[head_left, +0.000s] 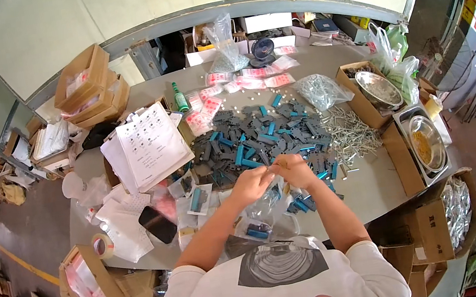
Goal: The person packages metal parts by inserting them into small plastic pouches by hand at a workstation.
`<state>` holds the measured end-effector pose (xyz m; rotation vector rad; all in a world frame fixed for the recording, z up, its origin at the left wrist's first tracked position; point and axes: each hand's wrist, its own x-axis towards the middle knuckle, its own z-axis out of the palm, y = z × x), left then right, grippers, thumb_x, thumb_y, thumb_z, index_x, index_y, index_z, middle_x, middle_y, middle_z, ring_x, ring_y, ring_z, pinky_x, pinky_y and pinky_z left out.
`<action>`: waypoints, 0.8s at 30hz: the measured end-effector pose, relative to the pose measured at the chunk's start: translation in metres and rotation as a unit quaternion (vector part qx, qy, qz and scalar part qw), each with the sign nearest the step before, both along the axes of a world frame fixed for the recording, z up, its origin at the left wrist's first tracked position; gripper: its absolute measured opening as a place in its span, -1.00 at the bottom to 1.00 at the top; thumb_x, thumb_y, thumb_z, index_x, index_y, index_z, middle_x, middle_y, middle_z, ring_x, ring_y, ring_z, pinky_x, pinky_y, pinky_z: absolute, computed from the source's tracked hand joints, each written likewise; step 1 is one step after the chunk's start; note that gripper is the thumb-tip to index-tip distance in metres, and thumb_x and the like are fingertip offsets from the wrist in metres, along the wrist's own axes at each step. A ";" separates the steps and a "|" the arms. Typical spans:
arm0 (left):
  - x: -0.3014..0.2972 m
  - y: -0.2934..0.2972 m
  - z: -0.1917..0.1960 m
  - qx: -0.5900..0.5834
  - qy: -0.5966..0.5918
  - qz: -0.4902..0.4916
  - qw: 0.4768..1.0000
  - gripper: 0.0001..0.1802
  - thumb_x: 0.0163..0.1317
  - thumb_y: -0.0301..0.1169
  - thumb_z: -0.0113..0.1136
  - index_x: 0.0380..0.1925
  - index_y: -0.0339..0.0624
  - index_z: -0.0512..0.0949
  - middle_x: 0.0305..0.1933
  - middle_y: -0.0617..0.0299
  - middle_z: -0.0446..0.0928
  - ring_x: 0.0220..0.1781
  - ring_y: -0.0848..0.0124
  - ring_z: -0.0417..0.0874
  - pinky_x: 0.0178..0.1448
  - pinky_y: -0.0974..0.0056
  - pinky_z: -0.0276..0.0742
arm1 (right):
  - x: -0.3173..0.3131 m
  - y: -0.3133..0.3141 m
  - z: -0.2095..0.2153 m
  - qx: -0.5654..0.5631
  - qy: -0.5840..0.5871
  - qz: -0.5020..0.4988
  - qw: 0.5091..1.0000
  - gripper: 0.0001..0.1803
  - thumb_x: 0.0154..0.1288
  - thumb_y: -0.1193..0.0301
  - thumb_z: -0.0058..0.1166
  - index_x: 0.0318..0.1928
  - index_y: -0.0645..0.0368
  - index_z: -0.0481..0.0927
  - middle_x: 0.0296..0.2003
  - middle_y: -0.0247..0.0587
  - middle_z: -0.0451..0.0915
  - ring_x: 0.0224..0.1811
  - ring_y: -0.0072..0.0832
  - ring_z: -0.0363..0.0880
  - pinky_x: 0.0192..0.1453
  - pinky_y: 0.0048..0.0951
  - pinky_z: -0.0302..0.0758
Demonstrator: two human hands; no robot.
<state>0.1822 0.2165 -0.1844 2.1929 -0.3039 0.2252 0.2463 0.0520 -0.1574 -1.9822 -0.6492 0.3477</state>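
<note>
My left hand (252, 185) and my right hand (294, 171) meet over the near edge of a wide heap of dark grey and blue plastic parts (260, 132). The fingers of both are pinched together at the same spot, and what they hold is too small and covered to make out. Crumpled clear plastic bags (267, 204) lie right beneath the hands. Beside my left forearm is a small clear bag with a blue and grey part (199, 199). Another bagged blue part (257, 231) rests between my forearms.
Loose metal screws (352, 135) spread at the right, below a bag of screws (321, 91). Steel bowls (427, 144) stand at the right edge. Printed sheets (152, 145), a phone (157, 224) and a tape roll (102, 245) lie left. A green bottle (180, 98) and small fan (262, 50) stand farther back.
</note>
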 end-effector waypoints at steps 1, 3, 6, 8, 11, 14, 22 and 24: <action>0.001 -0.001 0.000 0.061 0.011 -0.006 0.998 -0.83 0.16 -0.38 0.07 -0.52 -0.23 0.41 -0.56 -0.03 0.45 -0.46 -0.03 0.50 -0.41 0.02 0.35 | 0.000 0.001 -0.003 0.000 -0.001 0.001 1.000 -0.80 0.16 0.36 0.10 -0.38 0.28 0.55 -0.70 -0.34 0.41 -0.65 -0.63 0.38 -0.55 -0.49 0.34; 0.003 -0.006 -0.001 0.097 -0.026 0.011 0.995 -0.81 0.17 -0.38 0.06 -0.53 -0.25 0.44 -0.55 -0.03 0.46 -0.48 -0.01 0.50 -0.43 0.07 0.37 | 0.002 0.003 -0.014 0.047 0.002 -0.034 0.998 -0.80 0.17 0.35 0.08 -0.44 0.26 0.54 -0.69 -0.35 0.42 -0.67 -0.62 0.36 -0.58 -0.52 0.29; -0.001 -0.026 0.008 0.113 -0.128 0.025 0.985 -0.79 0.19 -0.36 0.05 -0.53 -0.27 0.49 -0.53 -0.04 0.47 -0.49 0.01 0.50 -0.44 0.15 0.40 | 0.023 0.003 -0.049 0.140 0.155 -0.212 0.955 -0.82 0.18 0.37 0.05 -0.50 0.18 0.51 -0.72 -0.41 0.39 -0.72 -0.62 0.29 -0.63 -0.53 0.22; 0.001 -0.033 0.006 0.092 -0.192 0.029 0.977 -0.78 0.20 -0.35 0.04 -0.51 -0.26 0.50 -0.54 -0.04 0.47 -0.49 0.01 0.51 -0.44 0.16 0.41 | 0.033 -0.009 -0.055 0.237 0.237 -0.244 0.910 -0.81 0.21 0.34 0.05 -0.52 0.09 0.46 -0.72 -0.46 0.36 -0.75 -0.64 0.23 -0.68 -0.57 0.16; 0.017 -0.021 -0.012 -0.099 -0.017 0.201 0.974 -0.69 0.28 -0.26 -0.04 -0.48 -0.26 0.51 -0.55 0.01 0.51 -0.50 0.11 0.55 -0.39 0.13 0.41 | 0.031 -0.014 -0.037 0.262 0.386 -0.265 0.844 -0.75 0.28 0.28 -0.01 -0.50 0.11 0.41 -0.71 -0.42 0.39 -0.76 -0.67 0.25 -0.74 -0.60 0.17; 0.036 0.002 -0.028 -0.674 0.356 0.085 0.642 -0.67 0.31 -0.16 -0.07 -0.27 -0.21 0.49 -0.29 0.09 0.58 -0.43 0.33 0.57 -0.30 0.23 0.50 | 0.043 -0.025 -0.055 0.220 0.436 -0.230 0.842 -0.74 0.30 0.28 -0.04 -0.50 0.13 0.42 -0.72 -0.42 0.39 -0.78 -0.68 0.24 -0.74 -0.59 0.18; 0.022 0.005 0.002 -0.659 0.331 0.031 0.675 -0.52 0.25 -0.48 -0.03 0.16 -0.05 0.13 -0.27 0.08 0.49 -0.40 0.41 0.58 -0.42 0.46 0.56 | 0.056 -0.034 -0.082 0.289 0.473 -0.217 0.803 -0.70 0.29 0.16 -0.04 -0.50 0.06 0.44 -0.69 -0.43 0.42 -0.77 -0.64 0.30 -0.77 -0.59 0.13; 0.020 0.008 -0.003 -0.653 0.322 0.043 0.684 -0.43 0.21 -0.49 0.03 0.20 -0.07 0.07 -0.23 0.00 0.50 -0.49 0.41 0.56 -0.51 0.50 0.48 | 0.054 -0.032 -0.076 0.311 0.427 -0.271 0.805 -0.70 0.29 0.21 -0.02 -0.54 0.08 0.42 -0.72 -0.42 0.37 -0.84 -0.60 0.20 -0.79 -0.55 0.08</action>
